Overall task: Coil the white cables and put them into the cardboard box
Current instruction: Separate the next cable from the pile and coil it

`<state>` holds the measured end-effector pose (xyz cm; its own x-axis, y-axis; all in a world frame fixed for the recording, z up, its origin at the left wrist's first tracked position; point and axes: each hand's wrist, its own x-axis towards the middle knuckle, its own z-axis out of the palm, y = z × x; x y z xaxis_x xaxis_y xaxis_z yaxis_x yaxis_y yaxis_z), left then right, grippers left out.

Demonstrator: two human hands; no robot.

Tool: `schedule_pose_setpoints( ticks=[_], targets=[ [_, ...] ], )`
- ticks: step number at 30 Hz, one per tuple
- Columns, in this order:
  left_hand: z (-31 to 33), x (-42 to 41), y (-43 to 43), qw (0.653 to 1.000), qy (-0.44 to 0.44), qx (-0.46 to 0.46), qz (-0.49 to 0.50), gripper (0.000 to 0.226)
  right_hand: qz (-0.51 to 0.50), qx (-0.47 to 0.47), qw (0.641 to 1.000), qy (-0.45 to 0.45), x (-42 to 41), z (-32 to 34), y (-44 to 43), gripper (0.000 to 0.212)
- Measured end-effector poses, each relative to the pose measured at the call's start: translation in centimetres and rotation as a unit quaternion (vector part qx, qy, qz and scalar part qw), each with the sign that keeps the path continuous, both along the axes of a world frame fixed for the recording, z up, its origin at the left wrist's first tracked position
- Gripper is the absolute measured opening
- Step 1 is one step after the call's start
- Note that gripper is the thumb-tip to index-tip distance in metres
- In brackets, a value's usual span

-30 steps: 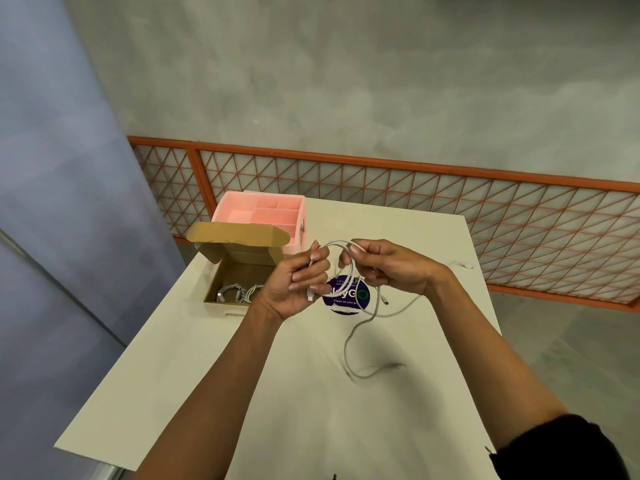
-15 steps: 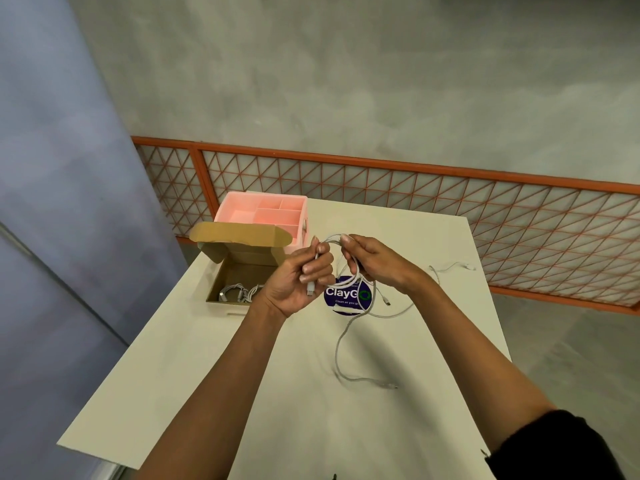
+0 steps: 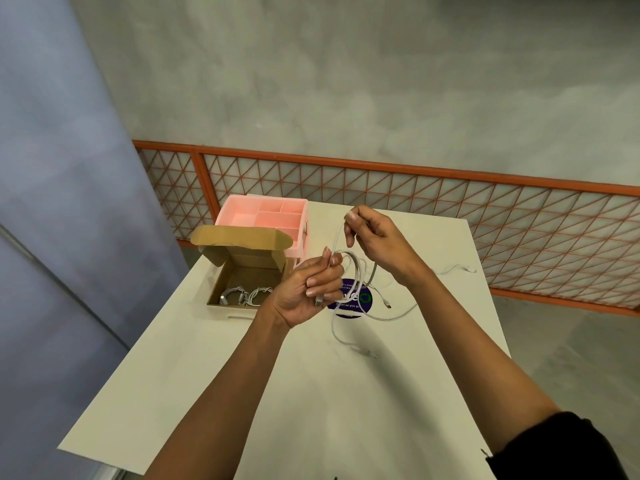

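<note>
1. Head view, grip: the left hand (image 3: 308, 289) is curled in a fist round the gathered loops of the white cable (image 3: 336, 237). One plug end (image 3: 318, 300) pokes out below the fingers. The right hand (image 3: 377, 240) sits higher and farther out, pinching the same cable between thumb and forefinger. A short run goes straight from the pinch down to the fist.
2. Head view, cable: a few loops hang from the left fist above the purple sticker (image 3: 349, 303) on the white table (image 3: 277, 375). The uncoiled tail drops from the loops, curves toward the person and ends in a tail plug (image 3: 370, 353) lying on the table. My read is that the winding isn't done and that tail is what's left.
3. Key relation: the slack lies below the pinch and nearer the person. The loops' long axis runs roughly up-down, hung from the fist. The next turn likely means the right hand comes down to the fist and feeds the tail up.
4. Head view, target: the cardboard box (image 3: 225, 308) is open with its flap up. It sits just left of the left hand, in front of the pink organizer (image 3: 266, 216). Coiled cables (image 3: 247, 294) already lie inside it. The left hand is nearer, so the drop is a short move left, while the right arm would have to cross over.
5. A loose cable (image 3: 450, 270) lies at the table's far right, well apart from the box and on the right hand's side.
6. Risk: the dragging plug may snag or the loops may spring open if the fist slackens.
</note>
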<state>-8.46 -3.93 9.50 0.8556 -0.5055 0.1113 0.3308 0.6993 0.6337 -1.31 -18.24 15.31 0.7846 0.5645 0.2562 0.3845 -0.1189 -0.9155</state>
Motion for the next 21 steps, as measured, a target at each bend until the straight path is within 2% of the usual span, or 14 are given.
schedule_pose_setpoints(
  ticks=[5,8,11,14,17,21],
  targets=[
    [0.0,-0.3,0.2,1.0,-0.002,-0.009,0.014,0.016,-0.007,-0.025,1.0,0.0,0.9,-0.5,-0.8,0.027],
    [0.0,-0.3,0.6,0.999,-0.003,-0.013,0.032,0.042,-0.037,-0.046,0.998,-0.013,1.3,-1.7,-1.8,0.025],
    [-0.1,-0.1,0.8,0.999,-0.021,-0.027,0.042,0.06,-0.033,-0.063,0.997,0.021,1.1,-3.0,-2.1,0.027],
    [-0.3,0.3,1.1,0.997,-0.024,-0.047,0.06,0.066,0.001,-0.113,0.991,0.075,0.6,-4.0,-2.2,0.03],
    [-0.1,0.8,1.2,0.994,-0.023,-0.048,0.092,0.072,0.048,-0.193,0.976,0.089,-0.2,-4.7,-2.4,0.029],
    [0.1,1.5,1.0,0.984,-0.005,0.004,0.179,0.081,0.1,-0.26,0.955,0.1,-1.0,-4.8,-2.1,0.032]
  ],
)
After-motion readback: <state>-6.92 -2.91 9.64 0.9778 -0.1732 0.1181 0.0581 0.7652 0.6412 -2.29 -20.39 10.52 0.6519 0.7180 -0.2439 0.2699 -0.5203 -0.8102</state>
